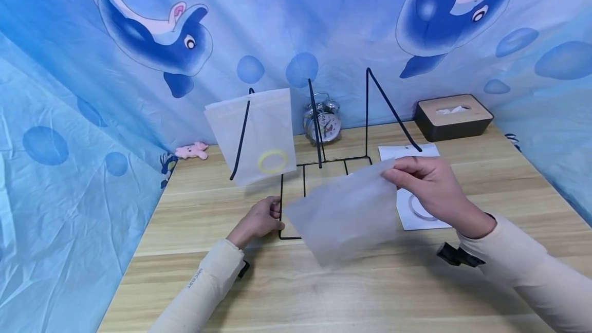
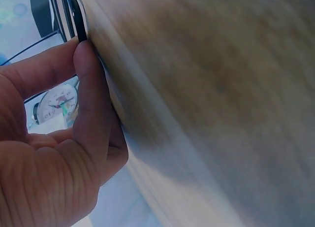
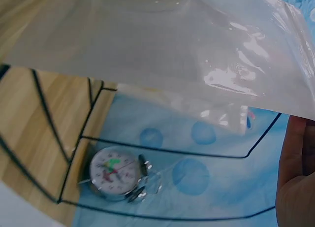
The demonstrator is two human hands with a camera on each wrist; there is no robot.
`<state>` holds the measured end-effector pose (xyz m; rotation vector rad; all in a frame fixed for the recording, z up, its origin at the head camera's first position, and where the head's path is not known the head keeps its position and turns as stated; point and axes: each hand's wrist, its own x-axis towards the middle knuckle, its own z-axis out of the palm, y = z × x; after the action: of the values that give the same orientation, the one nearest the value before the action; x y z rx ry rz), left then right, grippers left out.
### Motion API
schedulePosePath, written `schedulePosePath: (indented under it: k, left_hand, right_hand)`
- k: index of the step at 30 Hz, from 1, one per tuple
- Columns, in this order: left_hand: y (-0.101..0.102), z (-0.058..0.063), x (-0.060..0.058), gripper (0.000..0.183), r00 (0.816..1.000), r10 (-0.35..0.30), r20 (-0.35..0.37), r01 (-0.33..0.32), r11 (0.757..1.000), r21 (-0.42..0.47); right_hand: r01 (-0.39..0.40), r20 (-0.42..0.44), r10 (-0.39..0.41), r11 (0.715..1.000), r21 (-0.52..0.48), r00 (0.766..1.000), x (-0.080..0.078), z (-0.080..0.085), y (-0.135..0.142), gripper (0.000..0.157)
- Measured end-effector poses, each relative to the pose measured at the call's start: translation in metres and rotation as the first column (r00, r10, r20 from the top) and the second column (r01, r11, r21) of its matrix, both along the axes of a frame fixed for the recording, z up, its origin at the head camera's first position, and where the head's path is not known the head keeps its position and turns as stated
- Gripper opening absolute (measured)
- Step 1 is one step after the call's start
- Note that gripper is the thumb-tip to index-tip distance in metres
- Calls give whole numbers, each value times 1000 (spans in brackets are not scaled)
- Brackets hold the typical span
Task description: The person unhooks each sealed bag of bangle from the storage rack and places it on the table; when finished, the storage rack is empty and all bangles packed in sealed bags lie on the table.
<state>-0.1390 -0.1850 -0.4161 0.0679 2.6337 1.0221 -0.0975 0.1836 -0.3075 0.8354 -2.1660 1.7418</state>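
My left hand pinches the left base wire of a black wire rack, low against the wooden table. With thumb and fingers my right hand grips a translucent plastic bag by its upper right corner, holding it in the air over the front of the rack. A similar whitish bag with a yellow ring mark hangs on the rack's left arm. Farther right, a white bag with a pale ring lies on the table, partly hidden by my right hand.
A twin-bell alarm clock stands behind the rack. A tissue box sits at the back right, and a small pink toy lies at the back left. Blue dolphin-print cloth hangs around the table.
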Motion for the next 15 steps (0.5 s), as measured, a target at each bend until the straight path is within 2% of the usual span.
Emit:
schedulePosePath:
  k: [8,15]
  left_hand:
    - [1,1,-1,79,999,37,12,-37,999,-4]
    - [0,4,-3,79,999,51,16,-51,999,0]
  right_hand:
    - [53,39,-59,989,141,997,9,-12,36,21]
    - [165,78,-179,973,164,981,19,-19,66,20]
